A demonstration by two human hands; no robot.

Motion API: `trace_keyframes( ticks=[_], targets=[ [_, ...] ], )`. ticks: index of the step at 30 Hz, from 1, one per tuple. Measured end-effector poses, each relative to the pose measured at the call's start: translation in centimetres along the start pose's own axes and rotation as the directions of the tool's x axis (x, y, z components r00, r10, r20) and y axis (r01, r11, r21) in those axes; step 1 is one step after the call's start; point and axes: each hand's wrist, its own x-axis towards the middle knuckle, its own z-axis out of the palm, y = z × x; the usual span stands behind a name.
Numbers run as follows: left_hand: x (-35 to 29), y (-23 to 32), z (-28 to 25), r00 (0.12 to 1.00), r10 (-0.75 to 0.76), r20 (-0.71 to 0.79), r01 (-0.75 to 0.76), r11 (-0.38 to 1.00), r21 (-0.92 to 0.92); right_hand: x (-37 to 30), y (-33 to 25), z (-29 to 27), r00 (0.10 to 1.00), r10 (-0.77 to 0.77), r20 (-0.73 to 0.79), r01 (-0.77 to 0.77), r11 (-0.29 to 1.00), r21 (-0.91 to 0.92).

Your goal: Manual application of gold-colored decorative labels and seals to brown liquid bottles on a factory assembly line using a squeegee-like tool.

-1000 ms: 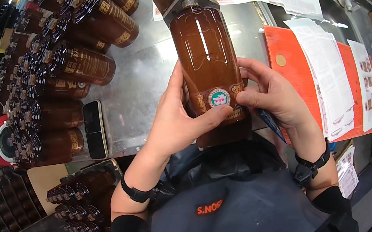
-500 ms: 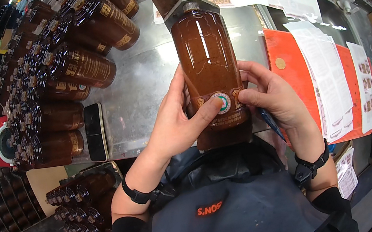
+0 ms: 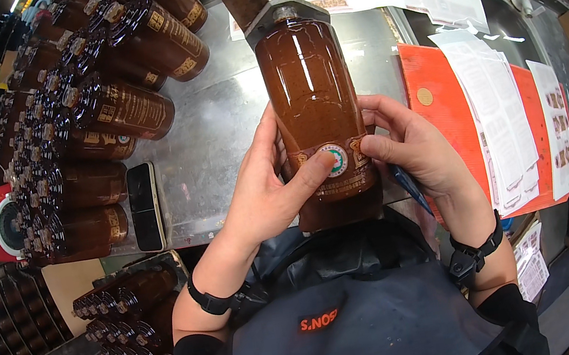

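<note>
Steel table (image 3: 212, 107) stretches beyond the bottle (image 3: 306, 83), which lies centre, near; left hand (image 3: 274, 183) and right hand (image 3: 418, 144) grasp its near end. I notice the left thumb (image 3: 315, 171) has slid leftward over the seal (image 3: 340, 158), apparently smoothing the label (image 3: 346, 187).

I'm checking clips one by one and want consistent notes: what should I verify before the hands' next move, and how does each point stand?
1. Left hand on the brown bottle: ok, at its left side.
2. Right hand on it: ok, at its right side.
3. Round emblem fully uncovered: not ok, left thumb overlaps it.
4. Slim dark tool firmly held: cannot tell, its upper end is hidden by the right hand.
5. Phone apart from the bottle: ok.
</note>
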Motion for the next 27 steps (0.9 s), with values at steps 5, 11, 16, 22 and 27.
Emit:
trace_keyframes(
  ticks=[5, 11, 16, 22, 27],
  targets=[
    [0.0, -0.2, 0.0, 1.0, 0.005, 0.008, -0.005, 1.0, 0.003, 0.0, 0.4, 0.1, 1.0, -0.005, -0.014, 0.005, 1.0, -0.003],
    [0.1, -0.4, -0.2, 1.0, 0.003, 0.025, -0.003, 1.0, -0.014, -0.2, -0.1, 0.4, 0.999, 0.012, -0.036, -0.013, 1.0, -0.015],
    [-0.3, -0.7, -0.7, 0.997, 0.068, -0.034, -0.061, 0.985, 0.163, -0.4, -0.7, 0.3, 0.999, 0.025, -0.039, -0.026, 0.999, -0.034],
    [-0.4, 0.9, -0.1, 0.964, 0.257, 0.075, -0.23, 0.649, 0.725, -1.2, -1.7, 0.3, 0.997, 0.066, -0.028, -0.068, 0.995, -0.079],
    [-0.3, -0.9, -1.9, 0.978, 0.175, 0.109, -0.193, 0.964, 0.183, -1.8, -1.2, 1.1, 0.992, 0.028, -0.124, -0.036, 0.998, -0.06]
  ],
)
